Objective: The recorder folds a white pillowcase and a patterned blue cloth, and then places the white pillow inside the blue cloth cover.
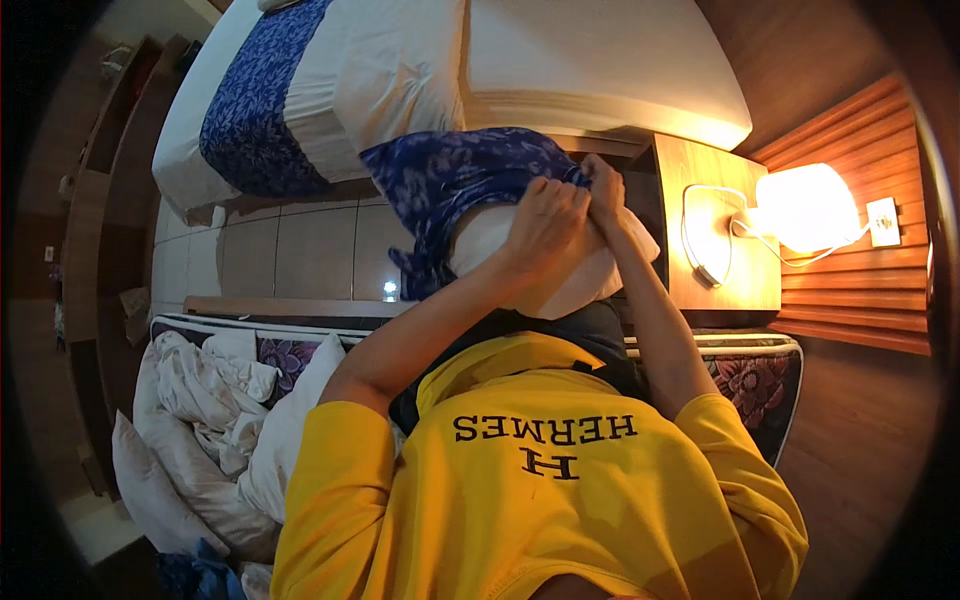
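Note:
In front of my body is a white pillow (478, 234), partly inside a blue patterned fabric cover (472, 161). My left hand (550, 221) is closed on the gathered edge of the cover, above the pillow. Right beside it, my right hand (604, 191) pinches the same bunched edge. The pillow's lower part sticks out bare beneath my forearms, towards my lap. A loose corner of the blue cover hangs down on the left. What lies under my fingers is hidden.
A made bed (600, 60) with a blue patterned runner (259, 105) stands ahead. To the right, a lit lamp (806, 206) and its cord are on a wooden nightstand (679, 225). White bedding (210, 397) and pillows lie on a patterned mattress (757, 382). Floor tiles (315, 251) show between.

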`<state>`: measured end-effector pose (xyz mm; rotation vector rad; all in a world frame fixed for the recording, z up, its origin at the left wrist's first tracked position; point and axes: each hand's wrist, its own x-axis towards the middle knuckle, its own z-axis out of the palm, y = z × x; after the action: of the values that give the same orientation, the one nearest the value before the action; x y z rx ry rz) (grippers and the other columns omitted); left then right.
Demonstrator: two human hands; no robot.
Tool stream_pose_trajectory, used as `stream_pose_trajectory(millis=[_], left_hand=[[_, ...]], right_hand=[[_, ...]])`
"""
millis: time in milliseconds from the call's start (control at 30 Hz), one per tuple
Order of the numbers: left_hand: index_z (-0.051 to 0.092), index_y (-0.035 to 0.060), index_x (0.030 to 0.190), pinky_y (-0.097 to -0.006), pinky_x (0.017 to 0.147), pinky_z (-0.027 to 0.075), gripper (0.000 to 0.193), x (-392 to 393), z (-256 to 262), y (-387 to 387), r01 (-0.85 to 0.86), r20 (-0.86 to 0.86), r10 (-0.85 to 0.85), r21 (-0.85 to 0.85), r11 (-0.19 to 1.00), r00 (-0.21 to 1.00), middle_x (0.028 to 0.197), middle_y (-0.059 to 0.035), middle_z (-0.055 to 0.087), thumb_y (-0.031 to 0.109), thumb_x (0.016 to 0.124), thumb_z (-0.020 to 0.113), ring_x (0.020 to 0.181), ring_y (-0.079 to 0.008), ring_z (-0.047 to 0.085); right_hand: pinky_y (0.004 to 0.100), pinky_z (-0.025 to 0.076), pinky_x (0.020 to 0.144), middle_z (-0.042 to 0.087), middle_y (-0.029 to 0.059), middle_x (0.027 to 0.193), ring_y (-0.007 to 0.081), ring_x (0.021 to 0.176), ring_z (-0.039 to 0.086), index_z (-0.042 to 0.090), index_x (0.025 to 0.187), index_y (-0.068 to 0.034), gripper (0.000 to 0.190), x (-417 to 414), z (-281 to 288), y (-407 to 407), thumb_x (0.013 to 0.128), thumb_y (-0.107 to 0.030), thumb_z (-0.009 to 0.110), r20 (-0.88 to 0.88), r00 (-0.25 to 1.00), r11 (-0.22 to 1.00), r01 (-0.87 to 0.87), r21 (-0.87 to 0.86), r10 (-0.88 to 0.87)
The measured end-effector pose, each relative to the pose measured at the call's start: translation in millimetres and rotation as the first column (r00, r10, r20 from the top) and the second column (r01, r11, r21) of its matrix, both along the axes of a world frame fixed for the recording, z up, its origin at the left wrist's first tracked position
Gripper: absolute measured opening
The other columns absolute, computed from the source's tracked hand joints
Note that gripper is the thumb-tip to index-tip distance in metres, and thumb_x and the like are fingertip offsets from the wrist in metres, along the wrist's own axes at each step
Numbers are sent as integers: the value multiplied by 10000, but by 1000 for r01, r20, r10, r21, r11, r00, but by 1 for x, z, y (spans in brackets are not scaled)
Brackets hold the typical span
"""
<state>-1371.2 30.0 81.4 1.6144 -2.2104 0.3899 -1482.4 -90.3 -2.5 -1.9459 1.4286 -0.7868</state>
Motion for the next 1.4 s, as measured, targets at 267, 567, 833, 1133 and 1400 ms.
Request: stream_pose_trajectory(millis=[267, 567, 833, 1133, 1400], left_hand=[[539, 135, 932, -343, 830, 323, 301, 114, 23, 62, -387, -27, 386, -70, 919, 922, 800, -13, 544, 100, 654, 651, 811, -186, 510], [558, 127, 779, -331, 773, 352, 122, 58, 8, 131, -230, -258, 211, -46, 972, 943, 681, 8, 530, 55, 688, 595, 704, -161, 518], [576, 98, 828, -372, 789, 328, 193, 127, -10, 102, -597, -120, 599, 56, 801, 792, 789, -45, 565, 188, 668, 637, 784, -216, 518], [580, 63, 771, -402, 769, 341, 197, 120, -29, 111, -551, -110, 576, 194, 812, 810, 804, -97, 583, 252, 718, 585, 831, -241, 541], [534, 32, 723, -433, 715, 375, 190, 108, 24, 97, -393, -396, 499, 320, 862, 771, 724, -141, 569, 206, 797, 510, 722, -316, 552]], right_hand=[[428, 419, 613, 568, 197, 743, 397, 753, 548, 503, 756, -63, 111, 0, 23, 7, 660, -95, 546, -132, 991, 998, -6, -61, -3], [410, 398, 601, 521, 185, 707, 396, 699, 509, 425, 748, -58, 89, -15, 7, 13, 717, -81, 505, -137, 972, 981, 186, -47, -191], [419, 370, 815, 488, 151, 1057, 333, 1013, 454, 464, 1007, -73, 362, -29, 43, 47, 689, -112, 633, -140, 971, 948, -222, -226, 194], [409, 376, 913, 453, 126, 1232, 289, 1116, 452, 453, 1231, -159, 644, 3, 94, 129, 632, -157, 690, -523, 682, 518, -730, -445, 512], [395, 471, 731, 612, 138, 925, 307, 845, 589, 569, 1053, -110, 404, 56, 114, 63, 661, -146, 661, -440, 761, 761, -608, -225, 477]])
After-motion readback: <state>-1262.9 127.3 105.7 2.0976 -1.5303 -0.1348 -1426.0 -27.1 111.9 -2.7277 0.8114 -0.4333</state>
